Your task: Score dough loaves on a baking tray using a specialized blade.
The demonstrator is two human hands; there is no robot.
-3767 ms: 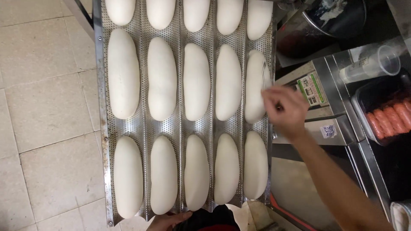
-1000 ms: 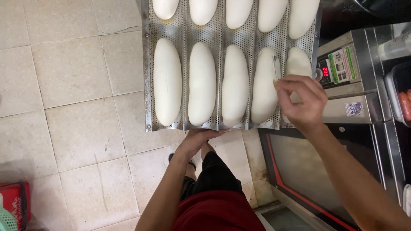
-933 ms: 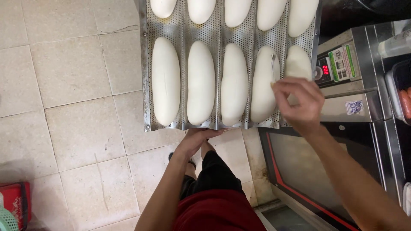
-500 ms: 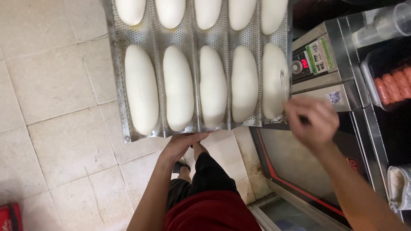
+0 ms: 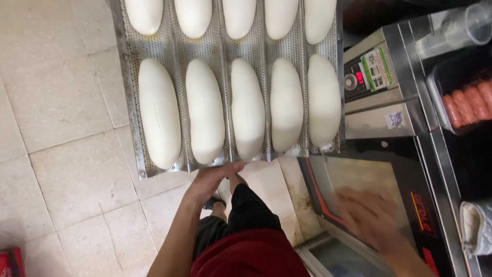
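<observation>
A perforated metal baking tray [image 5: 133, 118] is held out over the tiled floor, carrying rows of long white unbaked dough loaves [image 5: 205, 110]. My left hand [image 5: 212, 179] grips the tray's near edge from below, at its middle. My right hand [image 5: 371, 215] is blurred with motion, low at the right, over the dark glass oven door [image 5: 359, 179], well away from the tray. I cannot tell whether it holds anything. Each loaf in the near row shows a thin lengthwise cut line.
To the right stands a steel oven with a control panel [image 5: 374, 72]. Further right are a black tray of red sausages [image 5: 466, 102], a clear plastic cup [image 5: 456, 31] and a grey cloth [image 5: 476, 225]. Beige floor tiles [image 5: 61, 154] lie at the left.
My right hand has left the rightmost loaf of the near row and dropped down to the oven door. The tray has stayed gripped by my left hand.
</observation>
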